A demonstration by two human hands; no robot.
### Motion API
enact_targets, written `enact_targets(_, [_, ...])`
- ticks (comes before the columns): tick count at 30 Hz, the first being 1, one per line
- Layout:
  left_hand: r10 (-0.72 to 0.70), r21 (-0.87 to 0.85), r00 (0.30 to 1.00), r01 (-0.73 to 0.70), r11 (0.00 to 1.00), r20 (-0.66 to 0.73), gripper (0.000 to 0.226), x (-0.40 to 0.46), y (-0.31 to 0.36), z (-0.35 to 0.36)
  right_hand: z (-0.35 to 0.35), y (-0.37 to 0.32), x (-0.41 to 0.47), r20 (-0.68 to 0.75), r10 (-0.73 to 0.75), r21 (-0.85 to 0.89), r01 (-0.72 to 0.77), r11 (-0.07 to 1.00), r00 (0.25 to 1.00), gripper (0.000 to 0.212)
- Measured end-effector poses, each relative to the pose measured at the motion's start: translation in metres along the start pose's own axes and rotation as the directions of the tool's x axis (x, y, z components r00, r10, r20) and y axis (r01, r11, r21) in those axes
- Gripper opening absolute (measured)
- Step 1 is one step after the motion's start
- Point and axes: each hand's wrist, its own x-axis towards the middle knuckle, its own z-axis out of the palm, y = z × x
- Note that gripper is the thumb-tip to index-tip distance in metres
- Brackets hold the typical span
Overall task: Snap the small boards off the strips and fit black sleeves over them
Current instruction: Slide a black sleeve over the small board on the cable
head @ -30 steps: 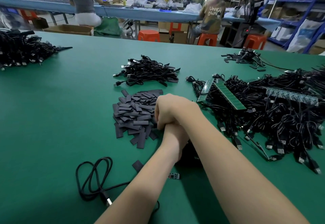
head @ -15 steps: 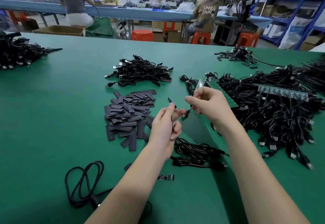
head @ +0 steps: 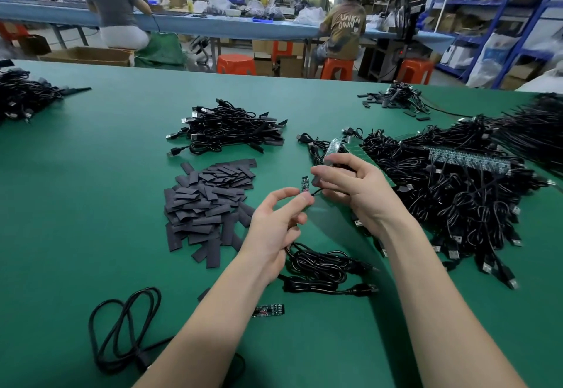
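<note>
A small board [head: 305, 183] on a thin black cable stands upright between my hands, above the green table [head: 91, 204]. My left hand [head: 275, 226] pinches its lower end with thumb and forefinger. My right hand [head: 355, 188] pinches a dark sleeve [head: 316, 179] just right of the board, fingers curled; the sleeve is mostly hidden. A heap of flat black sleeves [head: 210, 201] lies to the left. Green board strips [head: 341, 147] with cables attached lie at the right, behind my right hand. A loose small board [head: 268, 310] lies near my left forearm.
A big tangle of black USB cables [head: 457, 192] fills the right side. A smaller cable pile [head: 231, 130] lies behind the sleeves, a coiled bundle [head: 323, 268] sits under my hands, one looped cable [head: 125, 329] at front left. Two people sit at a far bench.
My hands have come apart from a clasped grip and risen. The small board now stands in my left fingers, and my right hand has lifted to hold a sleeve beside it.
</note>
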Motion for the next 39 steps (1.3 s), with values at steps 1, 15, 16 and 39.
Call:
enact_targets(1, [0.013,0.009,1.000,-0.013,1.000,0.013,0.022,0.000,0.000,0.000,0.000,0.000,0.000,0.000,-0.010,0.020,0.010,1.000,1.000,0.038])
enact_targets(15, [0.025,0.004,0.998,-0.025,1.000,0.050,0.012,-0.002,0.000,0.000,0.001,0.003,0.002,-0.074,-0.119,0.025,0.122,0.992,0.990,0.020])
enact_targets(16, [0.025,0.003,0.998,-0.025,1.000,0.050,0.012,-0.002,0.000,0.000,0.001,0.003,0.002,-0.076,-0.122,0.025,0.124,0.992,0.990,0.020])
enact_targets(39, [-0.026,0.083,0.983,0.011,0.997,0.184,0.010,-0.003,0.000,-0.002,-0.015,-0.011,-0.007,0.089,0.116,0.007,-0.117,0.993,0.989,0.010])
